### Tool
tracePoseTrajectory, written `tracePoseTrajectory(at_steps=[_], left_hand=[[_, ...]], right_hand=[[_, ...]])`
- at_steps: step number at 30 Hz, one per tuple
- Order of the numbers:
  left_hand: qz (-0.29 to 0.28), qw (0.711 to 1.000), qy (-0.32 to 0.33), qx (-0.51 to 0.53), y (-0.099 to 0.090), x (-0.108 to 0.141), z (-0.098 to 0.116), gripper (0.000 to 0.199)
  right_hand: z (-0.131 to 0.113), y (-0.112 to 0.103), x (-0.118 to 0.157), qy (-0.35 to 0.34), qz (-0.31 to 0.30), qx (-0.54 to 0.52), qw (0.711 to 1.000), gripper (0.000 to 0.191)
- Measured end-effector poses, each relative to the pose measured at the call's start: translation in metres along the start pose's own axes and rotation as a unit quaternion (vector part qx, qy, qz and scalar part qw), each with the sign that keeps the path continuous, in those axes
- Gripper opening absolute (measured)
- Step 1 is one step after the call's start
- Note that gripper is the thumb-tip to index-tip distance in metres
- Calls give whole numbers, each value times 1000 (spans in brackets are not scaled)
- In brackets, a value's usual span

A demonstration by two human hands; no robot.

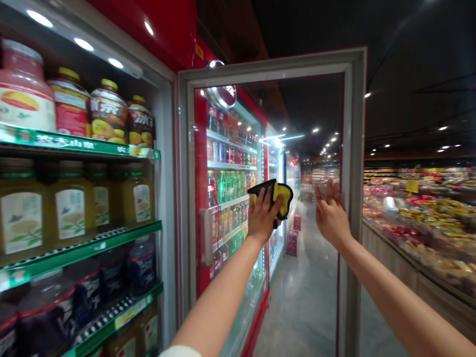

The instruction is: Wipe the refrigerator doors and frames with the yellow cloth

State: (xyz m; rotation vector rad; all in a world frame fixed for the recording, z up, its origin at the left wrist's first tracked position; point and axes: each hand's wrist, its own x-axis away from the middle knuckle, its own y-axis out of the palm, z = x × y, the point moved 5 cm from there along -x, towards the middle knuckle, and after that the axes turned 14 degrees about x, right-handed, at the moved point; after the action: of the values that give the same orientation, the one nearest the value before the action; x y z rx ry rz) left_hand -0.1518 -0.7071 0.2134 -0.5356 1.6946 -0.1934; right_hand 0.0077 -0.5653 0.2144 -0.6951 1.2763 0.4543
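An open fridge door [354, 148] with a grey frame and clear glass stands in front of me. My left hand [262, 213] presses a yellow and black cleaning cloth [284, 198] to the middle of the glass, its fingers lying over the cloth. Part of the cloth is hidden under the fingers. Close to the right side of the frame, my right hand [330, 215] rests against the glass, fingers stretched out and nothing in it.
On the left, the opened fridge has green-edged shelves [111, 238] with bottled drinks [107, 111]. Through the glass I see another red drinks fridge [234, 183], red boxes [292, 242] and the grey aisle floor [308, 287]. Heaped packaged goods [420, 218] lie at the right.
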Motion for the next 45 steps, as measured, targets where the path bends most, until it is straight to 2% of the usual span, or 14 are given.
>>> tracePoseTrajectory(at_steps=[4, 8, 11, 13, 15, 19, 23, 25, 27, 30, 33, 37, 41, 45], left_hand=[[47, 996, -77, -21, -40, -30, -45, 66], [141, 973, -182, -34, -64, 1, -78, 63], [101, 988, -116, -27, -51, 27, -65, 69], [35, 999, -35, -22, -43, 23, -54, 72], [6, 1000, -4, -26, -48, 5, -56, 70], [82, 990, -103, -40, -87, -27, -100, 63], [164, 963, -208, -41, -101, 10, -126, 61], [145, 970, -192, -44, -93, 31, -122, 62], [92, 987, -126, -34, -85, 35, -115, 66], [71, 994, -81, -19, -95, 10, -123, 66], [132, 980, -147, -19, -120, -17, -150, 63], [145, 972, -186, -26, -120, 5, -160, 62], [105, 986, -128, -3, -104, 34, -152, 70], [135, 980, -145, 4, -131, -19, -171, 64]], right_hand=[[-7, -7, 3, -1, 4, 22, 1000, 69], [-9, -13, 3, -2, 14, 37, 999, 66], [-14, -16, 3, 14, 10, 61, 998, 64], [-17, -19, 3, 19, 2, 81, 997, 60], [-18, -22, 3, 19, -5, 93, 995, 57], [-12, -21, 6, 7, -3, 78, 997, 58], [-12, -20, 5, 9, 8, 33, 999, 62], [-23, -22, 0, 24, -9, 49, 998, 57], [-46, -28, -9, 11, -21, 67, 997, 53], [-88, -37, -25, -32, -28, 68, 997, 50], [-112, -40, -36, -27, -33, 85, 995, 47], [-116, -36, -38, -13, -70, 101, 992, 48], [-115, -38, -34, -13, -104, 113, 988, 51], [-117, -42, -32, -29, -77, 119, 989, 52]])
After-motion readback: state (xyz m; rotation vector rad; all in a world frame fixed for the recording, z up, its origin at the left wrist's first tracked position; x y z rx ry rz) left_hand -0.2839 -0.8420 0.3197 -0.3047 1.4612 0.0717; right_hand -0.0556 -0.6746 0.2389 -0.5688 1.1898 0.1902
